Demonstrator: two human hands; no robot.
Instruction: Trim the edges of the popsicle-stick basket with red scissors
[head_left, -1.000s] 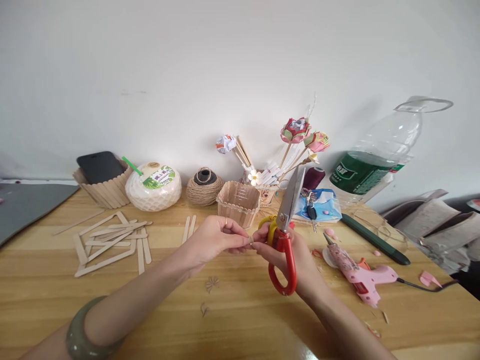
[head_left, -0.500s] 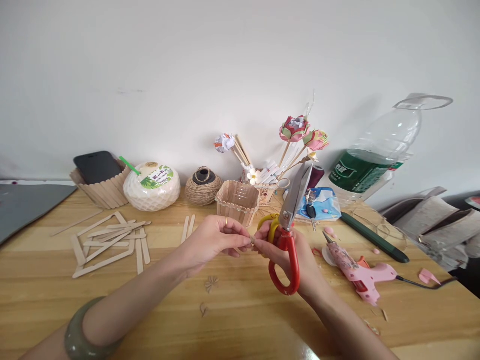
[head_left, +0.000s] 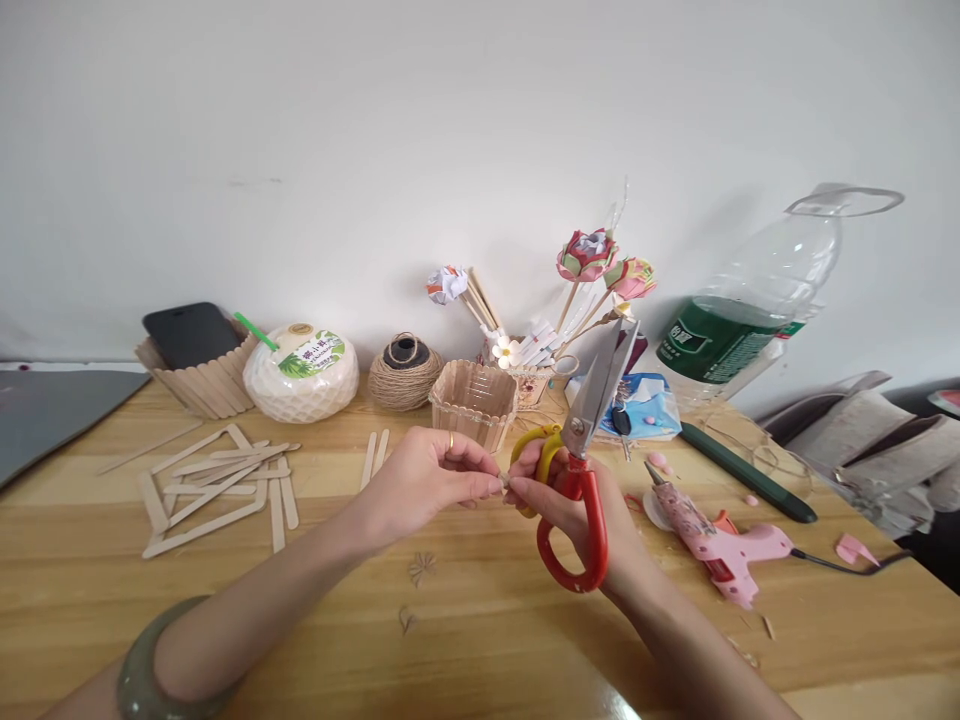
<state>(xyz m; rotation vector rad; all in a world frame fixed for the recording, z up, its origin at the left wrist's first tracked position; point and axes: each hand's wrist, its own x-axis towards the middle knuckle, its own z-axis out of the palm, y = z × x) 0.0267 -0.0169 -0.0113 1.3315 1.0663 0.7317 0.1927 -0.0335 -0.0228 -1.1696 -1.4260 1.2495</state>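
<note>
My left hand (head_left: pixel 442 475) pinches a tiny light-brown piece (head_left: pixel 504 482) between thumb and fingertips; it is too small to make out. On its other side my right hand (head_left: pixel 555 495) pinches the same spot, and scissors (head_left: pixel 583 440) with one red and one yellow handle hang on that hand. Their blades point up and stand slightly apart. Below the hands, a small fan-shaped brown piece (head_left: pixel 422 568) and a curled scrap (head_left: pixel 406 620) lie on the wooden table (head_left: pixel 315 640). A small basket lined with wooden slats (head_left: pixel 474 400) stands just behind my hands.
Craft sticks (head_left: pixel 217 490) lie at the left. Along the wall are a phone (head_left: pixel 189 335), a coconut (head_left: pixel 301 375), twine (head_left: pixel 405 378) and paper flowers (head_left: pixel 587 255). At the right are a pink glue gun (head_left: pixel 720 550) with cord, a green pen-like tool (head_left: pixel 750 475) and a large bottle (head_left: pixel 750 300).
The scissor blades have tilted a little to the right and opened slightly. Both hands remain together around the tiny piece; the whole view has shifted very slightly.
</note>
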